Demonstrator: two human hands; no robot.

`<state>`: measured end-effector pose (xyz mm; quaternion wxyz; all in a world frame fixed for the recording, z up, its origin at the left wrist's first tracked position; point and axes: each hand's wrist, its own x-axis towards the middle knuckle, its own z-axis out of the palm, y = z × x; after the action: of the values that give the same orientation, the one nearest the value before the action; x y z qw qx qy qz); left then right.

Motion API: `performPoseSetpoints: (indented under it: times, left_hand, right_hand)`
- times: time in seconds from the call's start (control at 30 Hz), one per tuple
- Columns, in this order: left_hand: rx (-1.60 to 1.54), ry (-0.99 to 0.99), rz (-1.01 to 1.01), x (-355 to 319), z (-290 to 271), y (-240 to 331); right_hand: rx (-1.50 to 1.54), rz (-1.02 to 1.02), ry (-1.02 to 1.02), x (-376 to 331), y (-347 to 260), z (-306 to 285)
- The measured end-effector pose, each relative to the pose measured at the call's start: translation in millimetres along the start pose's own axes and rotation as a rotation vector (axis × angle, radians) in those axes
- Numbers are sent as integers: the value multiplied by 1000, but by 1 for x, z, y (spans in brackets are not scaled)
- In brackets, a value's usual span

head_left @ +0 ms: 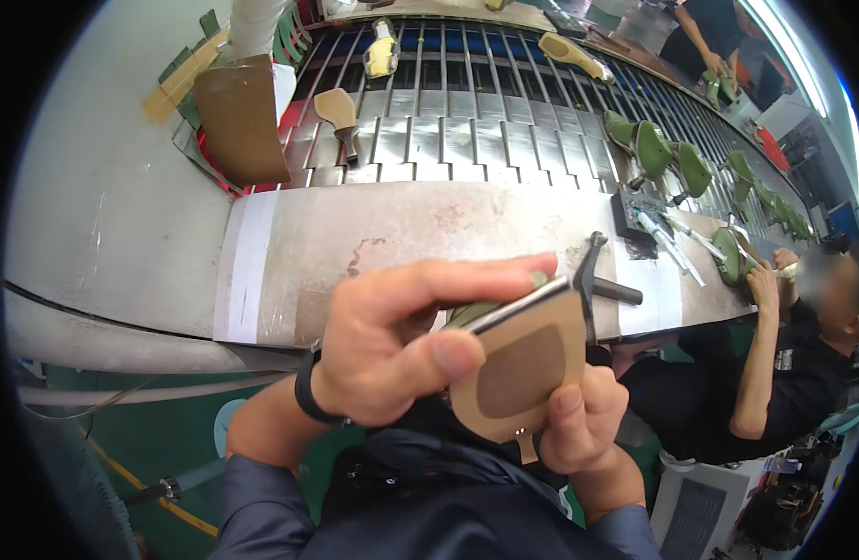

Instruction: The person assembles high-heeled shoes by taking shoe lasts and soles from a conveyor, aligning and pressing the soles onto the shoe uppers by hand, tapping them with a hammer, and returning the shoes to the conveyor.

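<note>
In front of my body I hold a shoe piece (521,369) with a tan sole side, a darker brown patch in its middle, and a dark and pale edge along the top. A bit of green upper (476,315) shows behind that edge. My left hand (383,341) closes on it from the left, thumb on the tan face and fingers stretched along the top. From the lower right, my right hand (584,425) pinches the rim with the thumb in front. A hammer (588,278) with a dark handle lies on the bench just past the piece.
A pale bench (420,219) spans the front of a slatted metal conveyor (467,140). On it rest a tan shoe part (338,110) and several green shoes on lasts (654,149). Pens (668,245) lie beside a black block (638,215). A co-worker (728,383) handles a green shoe at the right.
</note>
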<state>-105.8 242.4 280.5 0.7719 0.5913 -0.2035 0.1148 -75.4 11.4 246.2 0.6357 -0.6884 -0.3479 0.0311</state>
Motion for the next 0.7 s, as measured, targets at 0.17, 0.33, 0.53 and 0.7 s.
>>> performPoseSetpoints:
  times: [0.17, 0.33, 0.53, 0.7]
  left_hand:
    - [110, 199, -48, -31, 4, 26]
    - [158, 304, -90, -34, 6, 45]
    - [403, 318, -171, -30, 2, 61]
    - [588, 467, -94, -34, -8, 59]
  right_hand:
    - [13, -77, -49, 7, -17, 23]
    - [-55, -127, -149, 5, -17, 34]
    - [-47, -176, -185, 13, -21, 50]
    - [-19, -90, -155, 27, -23, 57]
